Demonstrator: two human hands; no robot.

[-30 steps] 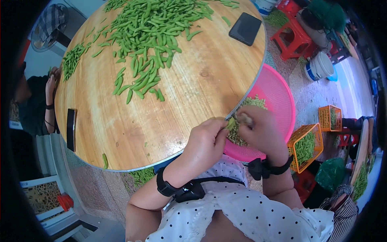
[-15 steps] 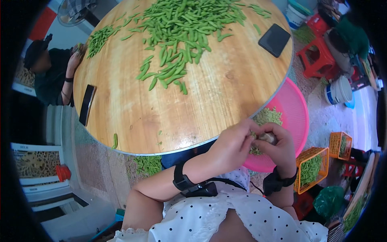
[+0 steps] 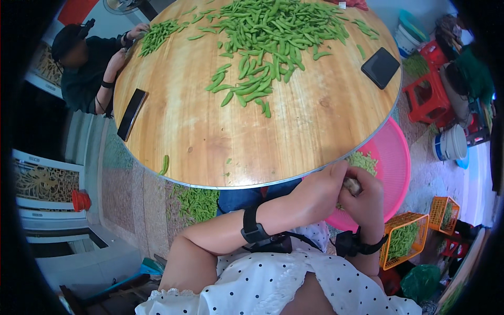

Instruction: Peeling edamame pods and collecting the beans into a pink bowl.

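Note:
Close together over the pink plastic basket, my left hand and right hand meet at the fingertips. The right fingers are curled closed around a pale brownish lump, too small to identify. My left fingers are bent in against it, mostly hidden behind the back of the hand; what they pinch cannot be made out. Pale green shelled beans lie in the basket just beyond my hands. On the round wooden table a large heap of green bean pods spreads toward me.
A black phone and a dark flat device lie on the table. Another person works at a small pod pile on the left. Pods cover floor below. Orange crates, a red stool and a white bucket stand right.
The view has shifted, so the table sits farther right and higher. My hands stay together over the basket, fingers more hidden now. The other person's hands have moved to the small pod pile.

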